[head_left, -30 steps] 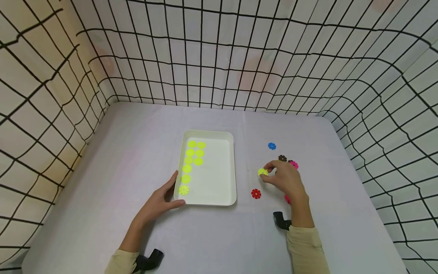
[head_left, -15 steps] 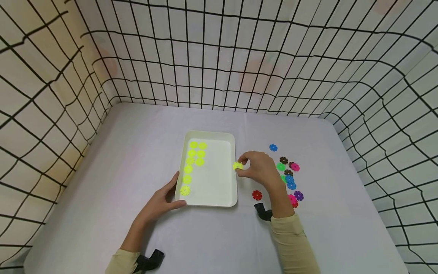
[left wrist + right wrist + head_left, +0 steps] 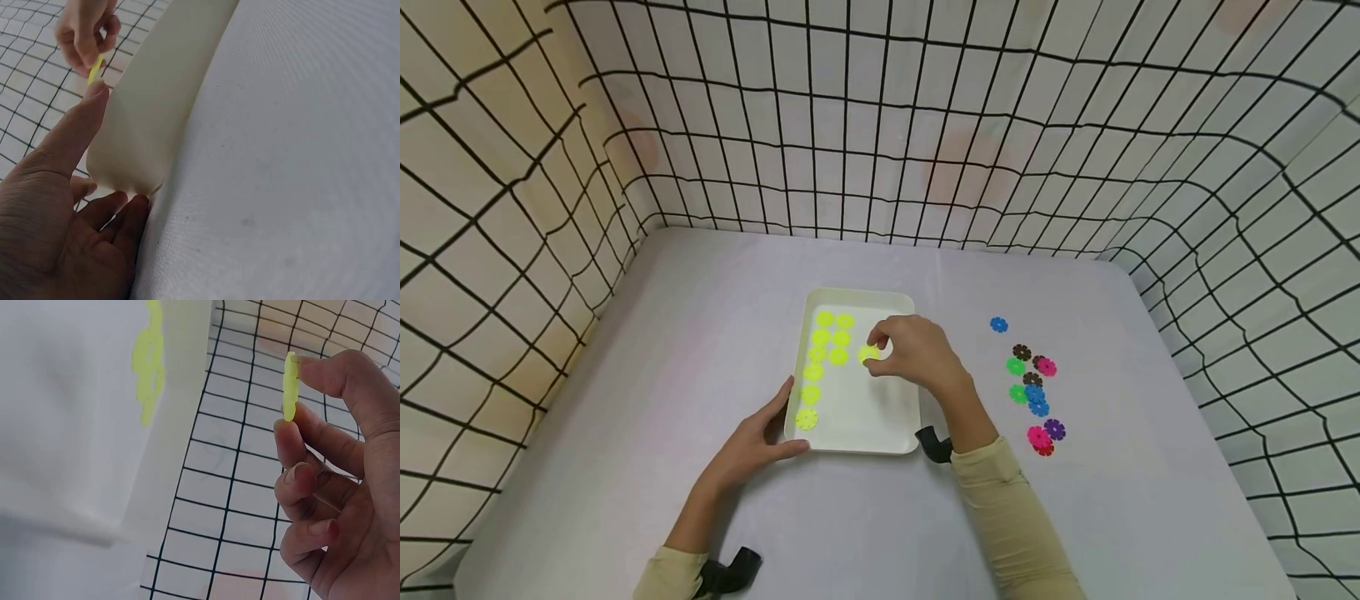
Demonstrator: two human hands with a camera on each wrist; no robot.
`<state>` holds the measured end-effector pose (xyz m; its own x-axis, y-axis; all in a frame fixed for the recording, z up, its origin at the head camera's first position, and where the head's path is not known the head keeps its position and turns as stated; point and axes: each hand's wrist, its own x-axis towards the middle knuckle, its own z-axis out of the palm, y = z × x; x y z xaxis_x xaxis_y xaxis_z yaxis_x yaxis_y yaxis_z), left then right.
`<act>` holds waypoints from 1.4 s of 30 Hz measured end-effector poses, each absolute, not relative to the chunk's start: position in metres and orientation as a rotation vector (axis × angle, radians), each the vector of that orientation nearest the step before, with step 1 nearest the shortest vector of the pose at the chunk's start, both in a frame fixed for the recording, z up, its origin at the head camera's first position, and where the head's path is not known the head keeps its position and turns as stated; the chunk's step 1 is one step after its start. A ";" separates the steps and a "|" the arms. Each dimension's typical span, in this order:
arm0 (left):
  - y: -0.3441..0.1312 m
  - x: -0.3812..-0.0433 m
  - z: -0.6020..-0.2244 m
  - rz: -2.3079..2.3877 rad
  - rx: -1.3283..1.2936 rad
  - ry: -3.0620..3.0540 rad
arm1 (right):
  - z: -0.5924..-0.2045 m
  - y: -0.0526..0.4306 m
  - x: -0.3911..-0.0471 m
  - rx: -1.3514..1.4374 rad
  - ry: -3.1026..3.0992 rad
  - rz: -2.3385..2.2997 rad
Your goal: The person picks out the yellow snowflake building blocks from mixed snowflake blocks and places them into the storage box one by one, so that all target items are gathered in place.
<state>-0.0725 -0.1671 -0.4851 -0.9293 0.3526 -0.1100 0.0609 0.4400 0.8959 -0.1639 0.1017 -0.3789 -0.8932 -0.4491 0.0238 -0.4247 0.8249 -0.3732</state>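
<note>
My right hand (image 3: 921,354) pinches a yellow notched plastic disc (image 3: 868,355) between thumb and fingertip, over the middle of a white tray (image 3: 857,421). In the right wrist view the held disc (image 3: 290,387) stands on edge. The other fingers curl loosely below it. At the tray's near left corner my left hand (image 3: 748,450) holds the rim, thumb along the front edge and fingers on the left side. Several yellow discs (image 3: 813,372) lie flat in the tray, in a long column at the left with a shorter one beside it.
Right of the tray lie loose discs: a blue disc (image 3: 998,324) farthest back, then brown, green, blue, pink, red and a purple disc (image 3: 1055,429), some overlapping. A black wire mesh (image 3: 880,167) surrounds the table's back and sides. Black mounts (image 3: 730,571) sit at both wrists.
My right hand has carried the yellow disc left, from beside the loose discs to over the tray. The right forearm now hides the lone red disc. My left hand has stayed at the corner.
</note>
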 end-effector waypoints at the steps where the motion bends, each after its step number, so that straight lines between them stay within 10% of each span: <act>1: -0.167 -0.073 -0.486 1.485 0.355 2.415 | -0.379 0.098 -0.165 -0.714 2.933 -0.578; 42: -0.171 -0.075 -0.489 1.507 0.343 2.387 | -0.430 0.044 -0.203 -0.754 2.653 -0.254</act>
